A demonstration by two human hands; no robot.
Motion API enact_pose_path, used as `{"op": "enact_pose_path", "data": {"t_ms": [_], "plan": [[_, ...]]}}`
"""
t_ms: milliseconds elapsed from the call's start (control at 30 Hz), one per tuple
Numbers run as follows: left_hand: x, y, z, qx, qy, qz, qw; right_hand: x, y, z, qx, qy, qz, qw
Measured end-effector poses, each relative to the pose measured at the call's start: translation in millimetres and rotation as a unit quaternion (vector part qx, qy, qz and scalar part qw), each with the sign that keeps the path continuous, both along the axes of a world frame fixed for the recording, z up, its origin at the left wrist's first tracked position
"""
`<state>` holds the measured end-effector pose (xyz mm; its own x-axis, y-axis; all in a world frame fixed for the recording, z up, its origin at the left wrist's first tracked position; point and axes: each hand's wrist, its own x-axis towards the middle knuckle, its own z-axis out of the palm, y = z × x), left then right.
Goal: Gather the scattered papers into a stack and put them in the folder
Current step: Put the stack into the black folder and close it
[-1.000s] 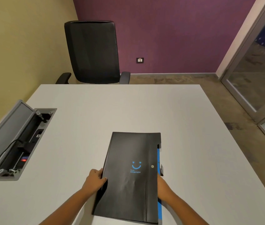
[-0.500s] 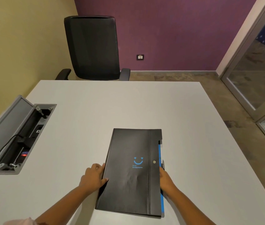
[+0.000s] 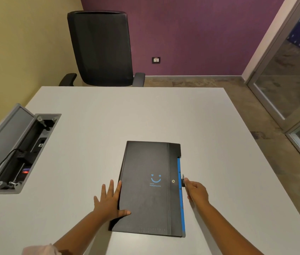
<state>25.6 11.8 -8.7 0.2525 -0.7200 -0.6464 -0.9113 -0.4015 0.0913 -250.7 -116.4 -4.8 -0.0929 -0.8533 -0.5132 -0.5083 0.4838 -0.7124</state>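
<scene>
A closed black folder (image 3: 145, 190) with a blue smiley print and a blue strip along its right edge lies flat on the white table (image 3: 127, 115), near the front. My left hand (image 3: 108, 201) lies flat with spread fingers beside the folder's left edge, its thumb resting on the cover. My right hand (image 3: 196, 190) is at the folder's right edge, fingertips pinching a small dark clasp tab (image 3: 183, 179) there. No loose papers are visible.
An open grey cable box (image 3: 17, 153) with plugs and a wire sits in the table at the left. A black office chair (image 3: 101, 48) stands behind the far edge. A glass door (image 3: 292, 80) is at the right.
The folder has settled flat on the table. My left hand let go of its left edge and spread out flat. My right hand moved up the right edge to the clasp tab.
</scene>
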Motion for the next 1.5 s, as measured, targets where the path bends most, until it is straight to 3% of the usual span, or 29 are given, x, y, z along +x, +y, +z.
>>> {"op": "enact_pose_path", "data": {"t_ms": [433,567,967,1333,1500], "plan": [[-2,-3,3,0.024,-0.001,-0.007,1.000,13,-21,-16,0.039,0.104,0.053,0.992],[-3,-3,4,0.026,-0.007,-0.009,1.000,14,-16,-18,0.030,0.113,0.058,0.991],[-4,-2,1,0.028,-0.014,-0.009,0.999,21,-32,-12,0.121,0.115,0.040,0.985],[-2,-3,-11,0.031,-0.007,-0.001,1.000,31,-40,1,0.137,0.209,0.142,0.958],[-2,-4,-14,0.029,-0.003,0.002,1.000,31,-41,8,0.161,0.177,0.132,0.962]]}}
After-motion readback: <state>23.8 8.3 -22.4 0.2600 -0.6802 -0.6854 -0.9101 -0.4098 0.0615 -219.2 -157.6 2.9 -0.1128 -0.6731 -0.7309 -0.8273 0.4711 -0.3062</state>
